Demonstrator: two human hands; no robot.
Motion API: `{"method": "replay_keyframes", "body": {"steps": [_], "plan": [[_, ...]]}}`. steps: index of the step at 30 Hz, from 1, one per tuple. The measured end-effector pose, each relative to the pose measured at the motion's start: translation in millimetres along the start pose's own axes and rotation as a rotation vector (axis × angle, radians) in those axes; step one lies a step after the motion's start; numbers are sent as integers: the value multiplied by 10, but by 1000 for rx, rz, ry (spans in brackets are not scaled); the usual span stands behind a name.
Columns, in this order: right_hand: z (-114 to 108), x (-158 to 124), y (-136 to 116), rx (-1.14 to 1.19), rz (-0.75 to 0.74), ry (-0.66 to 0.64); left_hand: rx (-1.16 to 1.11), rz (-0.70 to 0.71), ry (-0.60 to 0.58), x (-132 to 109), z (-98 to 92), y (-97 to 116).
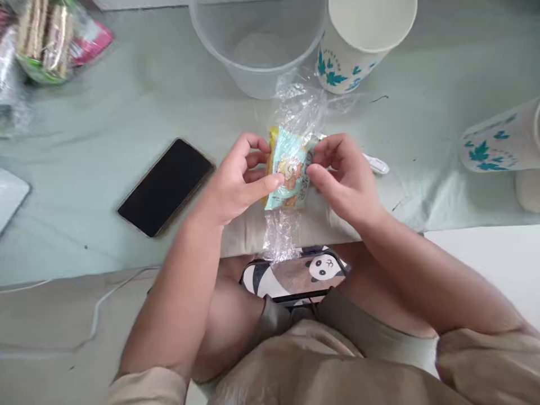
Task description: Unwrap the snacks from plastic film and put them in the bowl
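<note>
Pale blue packet [293, 169] with bear pictures lies, in the head view, between the two hands: directly to the right of the left hand [232, 188] and to the left of the right hand [348, 183]. Both hands touch it, so neither one is clearly nearer. Its long axis runs away from the person, with the far end leaning slightly right. Clear wrap [299, 107] spreads beyond the fingertips, and more of it hangs nearer than the hands.

The left hand is half closed: its thumb presses on the front of the packet, while its curled fingers support the left edge, where a yellow strip [271, 143] shows. The right hand is also half closed, its thumb and bent forefinger pinching the right edge.

To the left of the left hand rests a phone [166, 188]. Beyond the right hand stands a paper cup [341, 67], just beside a clear tub [248, 76].
</note>
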State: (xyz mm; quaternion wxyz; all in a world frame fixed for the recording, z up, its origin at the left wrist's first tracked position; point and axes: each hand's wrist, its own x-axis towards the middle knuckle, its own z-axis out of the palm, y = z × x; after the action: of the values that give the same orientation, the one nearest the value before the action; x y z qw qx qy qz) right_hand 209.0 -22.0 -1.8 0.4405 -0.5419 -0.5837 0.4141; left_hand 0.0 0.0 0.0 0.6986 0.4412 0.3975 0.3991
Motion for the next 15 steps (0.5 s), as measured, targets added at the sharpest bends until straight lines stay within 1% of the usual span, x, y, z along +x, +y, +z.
{"method": "replay_keyframes", "body": {"steps": [4, 7, 10, 15], "plan": [[68, -7, 23, 29, 29, -27, 2, 12, 76, 28, 31, -1], [74, -13, 7, 110, 30, -80, 22, 21, 126, 20, 41, 7], [66, -14, -42, 143, 27, -98, 46, 19, 134, 4, 44, 14], [82, 25, -114, 111, 114, -72, 43, 18, 135, -17, 56, 37]]}}
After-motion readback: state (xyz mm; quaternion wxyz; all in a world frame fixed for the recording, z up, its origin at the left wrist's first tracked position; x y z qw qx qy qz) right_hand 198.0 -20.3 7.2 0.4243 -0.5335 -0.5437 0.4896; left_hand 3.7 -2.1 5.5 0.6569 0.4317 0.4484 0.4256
